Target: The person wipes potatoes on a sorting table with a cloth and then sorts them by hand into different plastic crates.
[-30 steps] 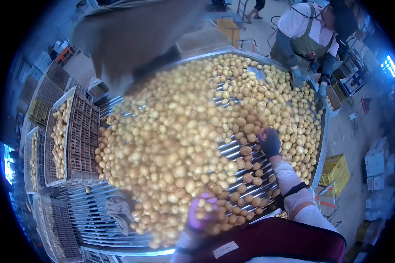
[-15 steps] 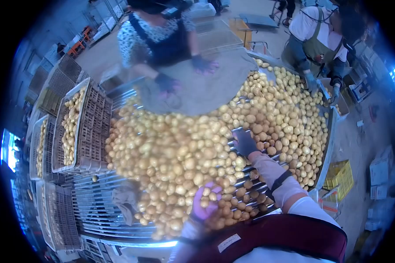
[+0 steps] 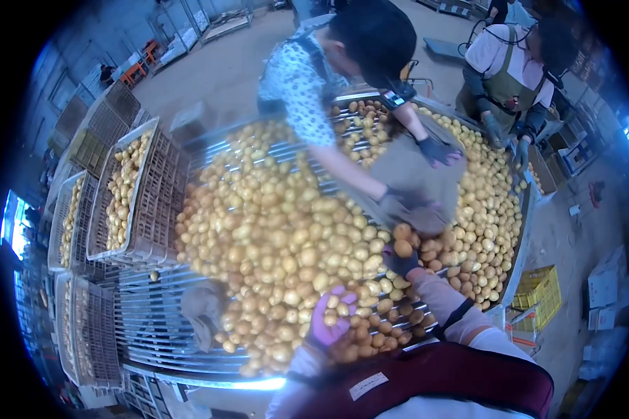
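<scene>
My left hand [image 3: 330, 318], in a purple glove, is curled around a few small potatoes [image 3: 337, 306] at the near edge of the pile. Dark-gloved, my right hand [image 3: 400, 260] holds brownish potatoes [image 3: 402, 247] at its fingers; the grip is partly hidden. Around both hands a large heap of potatoes [image 3: 286, 230] covers the metal rollers [image 3: 147, 314] of the sorting table. Just beyond my right hand lies a grey-brown cloth [image 3: 416, 178], under the gloved hands of a person across the table.
Crates of potatoes [image 3: 140, 202] stand along the left side. A crumpled grey cloth [image 3: 201, 307] rests on the rollers. A person in an apron [image 3: 507, 77] works at the far right beside a box [image 3: 541, 171]. A yellow crate [image 3: 539, 297] is on the right.
The person opposite has leaned in and swept the cloth rightward across the table, uncovering rollers and potatoes. My right hand has drawn down slightly and now has potatoes. My left hand barely moved.
</scene>
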